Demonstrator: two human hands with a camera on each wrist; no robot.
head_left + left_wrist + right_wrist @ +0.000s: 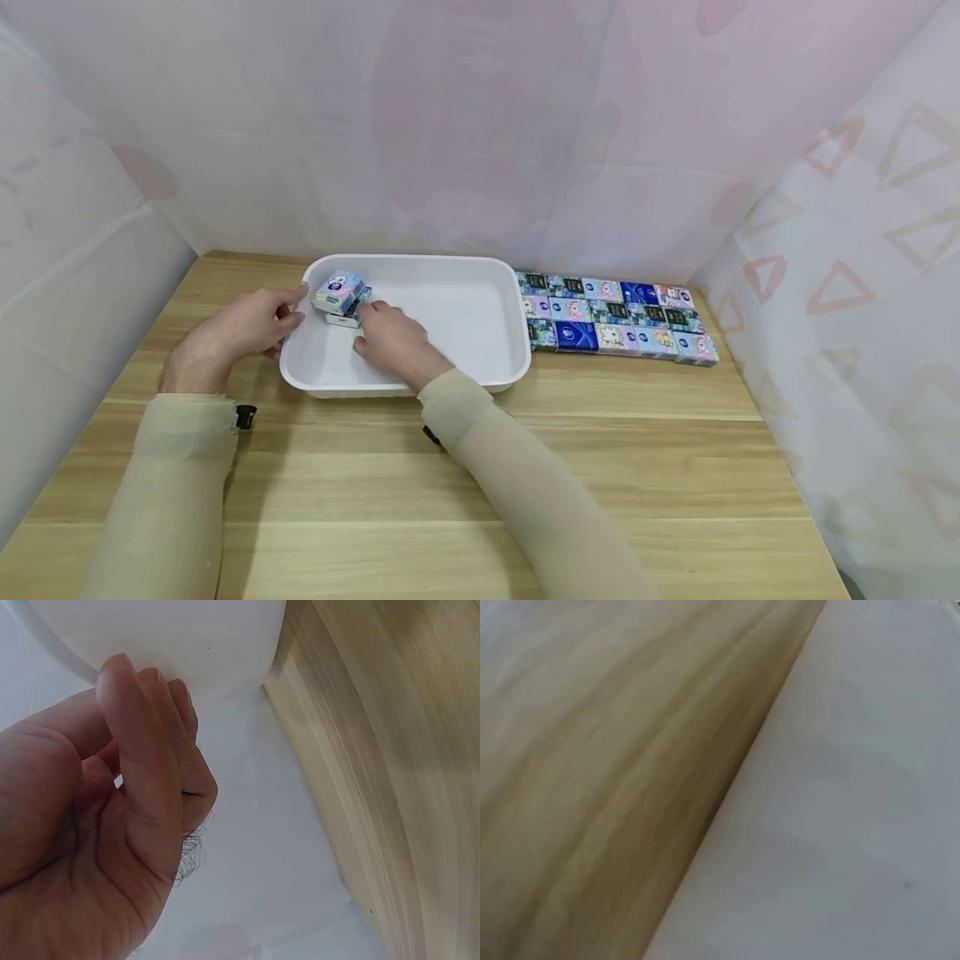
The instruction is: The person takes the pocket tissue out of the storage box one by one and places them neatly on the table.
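A white plastic tray (471,325) stands on the wooden table. At its left end lie a pastel tissue pack (339,288), tilted on top, and a dark-patterned tissue pack (345,319) partly under it. My left hand (251,323) holds the tray's left rim; in the left wrist view its fingers (142,742) meet the outer wall. Inside the tray, my right hand (393,337) reaches in with fingers touching the dark-patterned pack's right side. Its thumb is a little apart from that pack. The right wrist view shows neither this hand nor the packs.
Right of the tray, several small tissue packs (611,315) lie edge to edge in three rows on the wooden table (390,517). Light printed sheets (480,125) hang behind the table and along both sides.
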